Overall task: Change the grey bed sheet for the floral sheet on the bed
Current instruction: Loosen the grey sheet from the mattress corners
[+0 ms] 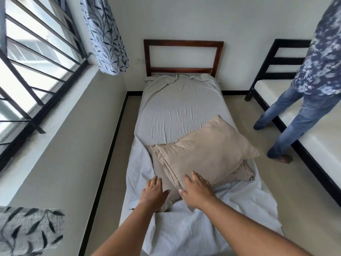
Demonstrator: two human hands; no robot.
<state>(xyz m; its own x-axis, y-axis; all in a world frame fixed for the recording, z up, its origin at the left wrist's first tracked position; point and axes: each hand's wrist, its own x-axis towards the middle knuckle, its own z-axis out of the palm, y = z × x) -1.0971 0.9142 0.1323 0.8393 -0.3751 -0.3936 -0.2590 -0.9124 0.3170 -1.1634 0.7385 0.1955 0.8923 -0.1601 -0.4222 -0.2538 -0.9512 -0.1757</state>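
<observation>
Hands (154, 190) (198, 191) at pillow (210, 150) near edge

Two beds (183, 43) (267, 89), two beige pillows (208, 152) (241, 172), two hands (154, 191) (197, 191), one standing person (313, 61)

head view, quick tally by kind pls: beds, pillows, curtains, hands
beds: 2
pillows: 2, stacked
curtains: 2
hands: 2
total: 8
</observation>
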